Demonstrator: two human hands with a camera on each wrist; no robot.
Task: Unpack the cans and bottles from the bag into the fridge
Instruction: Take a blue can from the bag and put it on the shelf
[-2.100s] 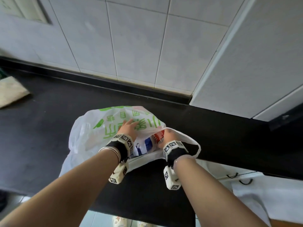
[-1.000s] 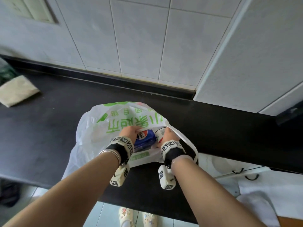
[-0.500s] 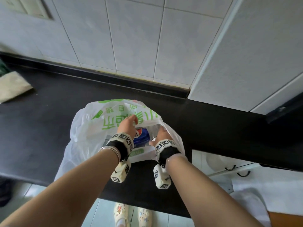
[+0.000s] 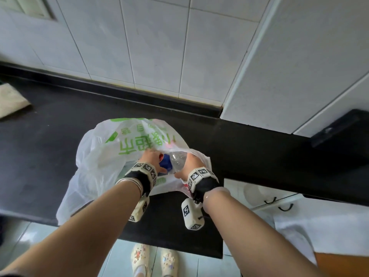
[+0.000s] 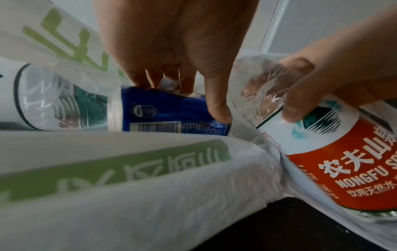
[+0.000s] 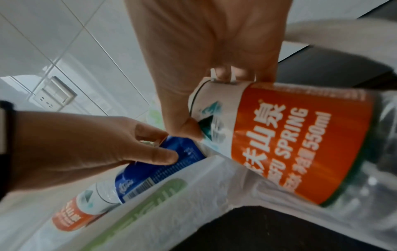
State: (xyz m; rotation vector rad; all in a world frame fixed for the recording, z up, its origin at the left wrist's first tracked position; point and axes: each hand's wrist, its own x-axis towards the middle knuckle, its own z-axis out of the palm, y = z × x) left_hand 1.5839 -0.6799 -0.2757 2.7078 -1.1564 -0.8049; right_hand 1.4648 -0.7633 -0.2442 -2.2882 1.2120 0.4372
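A white plastic bag (image 4: pixel 103 156) with green print lies open on the black counter (image 4: pixel 40 140). My left hand (image 4: pixel 152 159) grips a blue can (image 4: pixel 166 163) at the bag's mouth; the blue can (image 5: pixel 171 115) shows under its fingers, and again as the can (image 6: pixel 154 166). My right hand (image 4: pixel 190 163) grips a clear water bottle (image 4: pixel 177 160) with a red label (image 6: pixel 300 144), its lower part half out of the bag. A second water bottle (image 5: pixel 53 100) lies deeper inside the bag.
White tiled wall (image 4: pixel 139 47) behind the counter, a white fridge side (image 4: pixel 299 56) at the right. A beige cloth (image 4: pixel 10 100) lies at far left. White drawers with black handles (image 4: pixel 279 204) sit below right. My slippered feet (image 4: pixel 153 258) stand on the floor.
My left hand has closed round the blue can. The right hand has drawn the water bottle up so its clear shoulder shows at the bag's mouth. The bag's handles have dropped.
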